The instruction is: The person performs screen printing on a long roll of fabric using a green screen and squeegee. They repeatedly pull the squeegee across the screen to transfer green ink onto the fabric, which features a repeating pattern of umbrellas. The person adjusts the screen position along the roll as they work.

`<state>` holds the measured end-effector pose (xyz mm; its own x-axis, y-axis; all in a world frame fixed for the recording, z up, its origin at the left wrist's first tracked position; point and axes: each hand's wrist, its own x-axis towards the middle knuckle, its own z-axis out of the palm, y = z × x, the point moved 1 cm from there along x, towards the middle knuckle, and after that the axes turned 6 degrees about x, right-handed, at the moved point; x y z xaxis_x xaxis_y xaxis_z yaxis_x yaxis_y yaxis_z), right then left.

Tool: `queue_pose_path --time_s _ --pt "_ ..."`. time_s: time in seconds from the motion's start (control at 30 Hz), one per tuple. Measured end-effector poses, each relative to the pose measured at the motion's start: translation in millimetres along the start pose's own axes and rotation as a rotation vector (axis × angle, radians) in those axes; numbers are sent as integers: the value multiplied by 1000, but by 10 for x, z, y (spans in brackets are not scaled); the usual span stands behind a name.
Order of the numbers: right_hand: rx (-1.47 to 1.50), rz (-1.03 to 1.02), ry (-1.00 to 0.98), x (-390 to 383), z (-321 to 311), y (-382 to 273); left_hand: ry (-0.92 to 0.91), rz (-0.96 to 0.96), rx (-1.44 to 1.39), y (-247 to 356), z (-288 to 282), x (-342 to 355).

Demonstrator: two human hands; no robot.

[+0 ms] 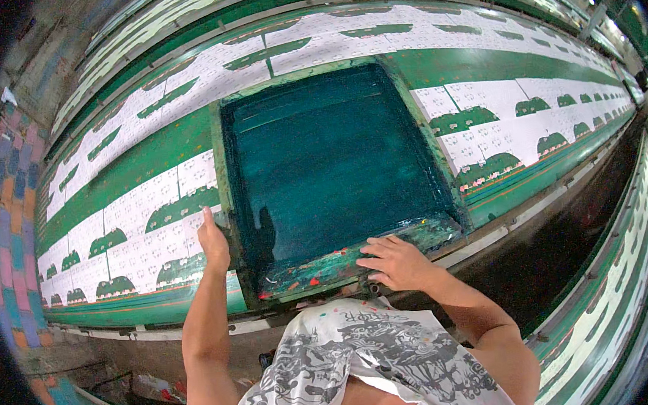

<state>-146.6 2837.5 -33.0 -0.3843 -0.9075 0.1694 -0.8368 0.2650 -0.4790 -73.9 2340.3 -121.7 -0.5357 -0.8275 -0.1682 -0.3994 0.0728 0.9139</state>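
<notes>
Many white panels (159,189) bear patterns, progress beneath the frame (314,270) hidden; right hand (401,263) spread atop, left hand (214,241) alongside, grip unclear.

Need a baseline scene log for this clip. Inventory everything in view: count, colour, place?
Frame: one, green, stained, on the table in the centre
Panel: one, dark teal, inside the frame
Long table: one, green, running under the frame
Printed sheets: many, white with green shapes, on the table around the frame
Other long tables: at least two, green and white, beyond and lower right
Block-patterned surface: one, multicoloured, far left
Shirt: one, white with grey print, bottom centre
Left hand: one, bare, at frame's left side
Right hand: one, bare, on frame's near edge
</notes>
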Motion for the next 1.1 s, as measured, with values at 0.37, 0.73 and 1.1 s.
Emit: queue_pose_path --time_s 0.37,0.73,1.1 --pt "-190 97 -123 599 131 -204 53 374 807 132 -45 -139" --pt "-199 262 -240 618 105 -444 325 552 794 64 2 -271" --pt "-335 43 87 648 445 -292 254 527 737 23 -5 -238"
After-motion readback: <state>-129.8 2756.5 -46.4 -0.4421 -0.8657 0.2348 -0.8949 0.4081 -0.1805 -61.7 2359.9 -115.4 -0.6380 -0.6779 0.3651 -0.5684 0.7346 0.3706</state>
